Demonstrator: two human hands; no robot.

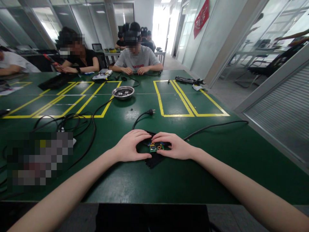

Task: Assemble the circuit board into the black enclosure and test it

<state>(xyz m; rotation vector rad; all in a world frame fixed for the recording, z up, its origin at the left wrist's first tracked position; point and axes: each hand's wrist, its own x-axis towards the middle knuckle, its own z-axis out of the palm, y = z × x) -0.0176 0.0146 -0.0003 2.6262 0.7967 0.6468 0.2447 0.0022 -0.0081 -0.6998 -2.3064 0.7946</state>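
A small green circuit board (153, 148) with copper-wound ring coils lies low over the table, straight ahead of me. My right hand (177, 146) grips it from the right, thumb at the front edge and fingers over the back. Curved around the board's left side is my left hand (131, 146), its thumb and fingers apart with a gap between them. Its fingertips are close to the board's back left corner; whether they touch it is hard to tell. A flat black piece (152, 161) sits under the board, partly covered. Black cable runs behind both hands.
A power plug (151, 111) on a black cable lies beyond my hands. Farther off stands a metal bowl (123, 92) holding small metal parts. Coiled cables (70, 121) lie at left, beside a blurred-out object. A black tripod-like item (189, 80) rests far right. Co-workers sit opposite.
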